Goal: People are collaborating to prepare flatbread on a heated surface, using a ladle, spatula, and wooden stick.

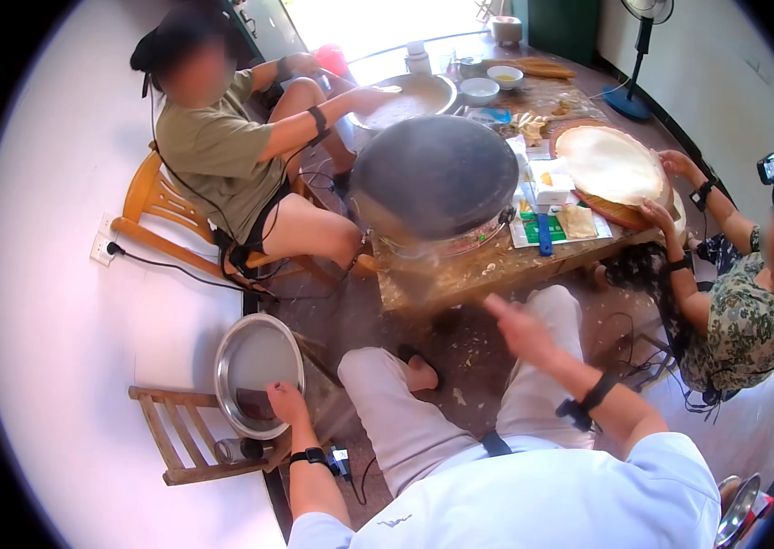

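My left hand (287, 405) is at the near right rim of a steel basin (221, 357); its fingers are curled, and whether they hold anything is not plain. Cloudy liquid (260, 357) fills the basin, with a dark patch near my hand. My right hand (528, 333), blurred, is over my right thigh with a finger stretched towards the table edge and nothing visible in it. Ahead, a large dark round griddle (435, 171) rests on a heater at the corner of a worn wooden table (442, 285). Haze hangs around it.
At left, a seated person (212, 144) reaches into a wide batter bowl (452, 96). Another person (737, 295) at right holds a round tray (634, 214) bearing a thin pale sheet (610, 161). A blue-handled tool (544, 235) lies near the table edge. The basin stands on a wooden chair (178, 432).
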The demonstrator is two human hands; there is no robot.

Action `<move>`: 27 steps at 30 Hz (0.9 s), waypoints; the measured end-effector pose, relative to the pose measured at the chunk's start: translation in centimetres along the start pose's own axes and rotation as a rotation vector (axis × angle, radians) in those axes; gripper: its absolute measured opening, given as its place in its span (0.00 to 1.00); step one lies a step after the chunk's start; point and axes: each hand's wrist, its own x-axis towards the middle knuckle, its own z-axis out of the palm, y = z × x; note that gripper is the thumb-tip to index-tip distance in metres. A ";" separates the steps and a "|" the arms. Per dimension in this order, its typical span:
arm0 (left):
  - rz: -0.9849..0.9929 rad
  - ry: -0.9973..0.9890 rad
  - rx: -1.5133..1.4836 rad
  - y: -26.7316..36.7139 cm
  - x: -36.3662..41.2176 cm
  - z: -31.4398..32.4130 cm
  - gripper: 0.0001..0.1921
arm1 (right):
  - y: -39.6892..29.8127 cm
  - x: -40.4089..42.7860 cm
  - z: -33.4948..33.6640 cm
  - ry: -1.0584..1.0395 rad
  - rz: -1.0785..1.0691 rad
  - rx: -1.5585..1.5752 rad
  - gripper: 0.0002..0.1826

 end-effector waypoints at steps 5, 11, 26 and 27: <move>-0.055 -0.031 0.004 0.0 0.2 -0.5 0.17 | -7.8 0.6 -1.2 -0.424 0.180 -0.048 0.23; -0.001 0.004 -0.018 -2.3 -0.1 1.1 0.14 | -4.5 -0.1 -2.4 -0.057 0.188 0.005 0.12; -0.072 0.045 -0.142 -3.1 -0.1 1.1 0.12 | 5.3 -4.6 -4.7 0.411 0.714 0.278 0.11; -0.081 0.023 -0.237 -3.2 -0.1 1.4 0.12 | 6.7 -5.3 -4.1 0.412 0.740 0.425 0.12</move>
